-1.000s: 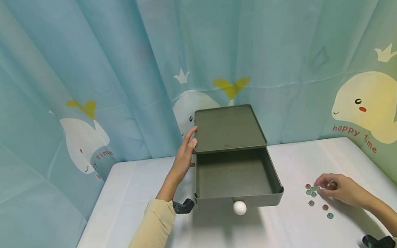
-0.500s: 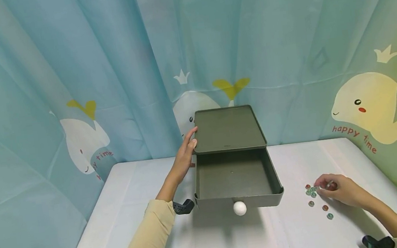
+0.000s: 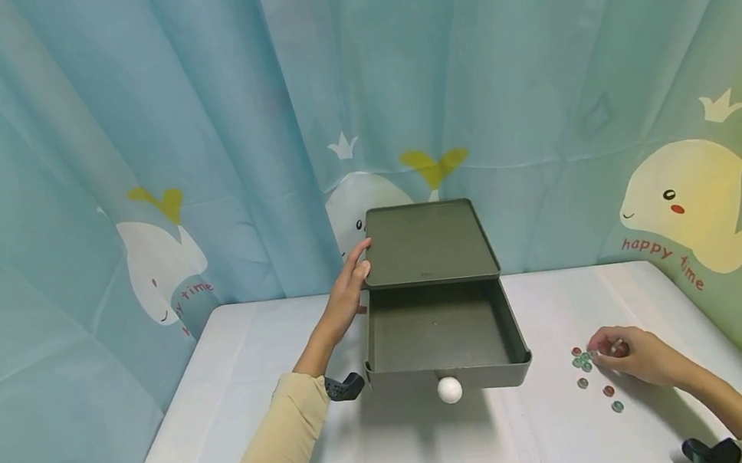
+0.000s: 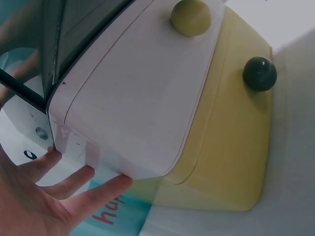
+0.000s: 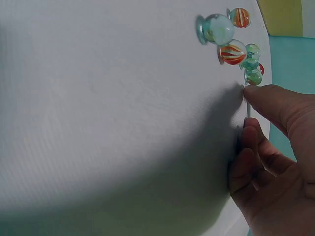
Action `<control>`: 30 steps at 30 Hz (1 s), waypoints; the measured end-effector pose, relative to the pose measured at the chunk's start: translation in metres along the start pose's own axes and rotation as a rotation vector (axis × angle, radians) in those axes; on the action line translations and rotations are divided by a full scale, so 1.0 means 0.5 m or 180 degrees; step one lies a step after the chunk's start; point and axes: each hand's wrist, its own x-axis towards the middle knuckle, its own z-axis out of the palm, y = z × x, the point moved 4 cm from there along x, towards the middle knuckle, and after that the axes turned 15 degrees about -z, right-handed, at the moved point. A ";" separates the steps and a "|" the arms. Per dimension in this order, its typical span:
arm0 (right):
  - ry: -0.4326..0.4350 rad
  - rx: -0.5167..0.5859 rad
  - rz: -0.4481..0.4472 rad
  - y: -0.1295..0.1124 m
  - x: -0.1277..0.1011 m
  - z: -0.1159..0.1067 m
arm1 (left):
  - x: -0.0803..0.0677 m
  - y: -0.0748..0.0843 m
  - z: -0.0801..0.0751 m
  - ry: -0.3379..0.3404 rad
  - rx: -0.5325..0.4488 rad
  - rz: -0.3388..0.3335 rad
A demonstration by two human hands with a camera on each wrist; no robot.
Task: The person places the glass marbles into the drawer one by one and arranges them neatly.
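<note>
A dark green drawer cabinet (image 3: 427, 244) stands at the back of the white table (image 3: 260, 399), its top drawer (image 3: 436, 331) pulled out and empty, with a white knob (image 3: 449, 389) on the front. My left hand (image 3: 349, 280) rests with straight fingers (image 4: 74, 179) against the cabinet's left side. The left wrist view shows a white drawer (image 4: 142, 98) and a yellow drawer (image 4: 231, 147) below. Several glass marbles (image 3: 585, 363) lie to the right of the drawer. My right hand (image 3: 626, 356) sits at that cluster, fingers curled, pinching a reddish marble (image 3: 619, 346). The marbles (image 5: 232, 51) lie just beyond its fingertip (image 5: 256, 91).
A blue-green curtain (image 3: 128, 176) with whale prints hangs close behind and around the table. Loose marbles (image 3: 609, 391) lie apart towards the table's front right. The table's right edge (image 3: 739, 341) runs near my right hand. Black wrist mounts (image 3: 344, 385) show on both forearms.
The head view has shifted very slightly. Both hands stay where they were, and the drawer and marbles have not moved.
</note>
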 end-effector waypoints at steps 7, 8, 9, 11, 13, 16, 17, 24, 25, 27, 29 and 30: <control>-0.0365 0.0150 -0.0149 -0.005 0.011 -0.014 | -0.001 0.000 0.002 -0.0034 -0.0022 -0.0021; -0.0400 0.0162 -0.0173 -0.006 0.013 -0.015 | -0.002 0.000 0.002 -0.0032 -0.0026 -0.0022; -0.0429 0.0171 -0.0202 -0.007 0.015 -0.017 | -0.001 -0.001 0.002 -0.0030 -0.0025 -0.0022; -0.0454 0.0165 -0.0277 -0.011 0.019 -0.023 | -0.001 -0.001 0.002 -0.0026 -0.0023 -0.0024; -0.0433 0.0133 -0.0387 -0.016 0.024 -0.029 | 0.000 -0.001 0.001 -0.0016 -0.0004 -0.0023; -0.0383 0.0099 -0.0582 -0.026 0.032 -0.038 | -0.001 0.000 0.000 -0.0009 0.0016 -0.0009; -0.0375 0.0083 -0.0637 -0.029 0.033 -0.041 | -0.001 0.001 0.000 -0.0009 0.0017 -0.0003; -0.0428 0.0009 -0.0721 -0.040 0.039 -0.053 | 0.000 0.000 0.001 0.0003 0.0018 -0.0003; -0.0420 -0.0005 -0.0739 -0.041 0.040 -0.055 | 0.000 0.000 0.001 0.0005 0.0015 -0.0003; -0.0388 -0.0027 -0.0808 -0.046 0.041 -0.060 | -0.001 0.001 0.001 0.0008 0.0007 -0.0017; -0.0366 -0.0046 -0.0855 -0.050 0.044 -0.065 | -0.001 0.000 0.001 0.0008 0.0006 -0.0020; -0.0366 -0.0057 -0.0865 -0.052 0.045 -0.067 | -0.001 0.000 0.001 0.0005 0.0005 -0.0017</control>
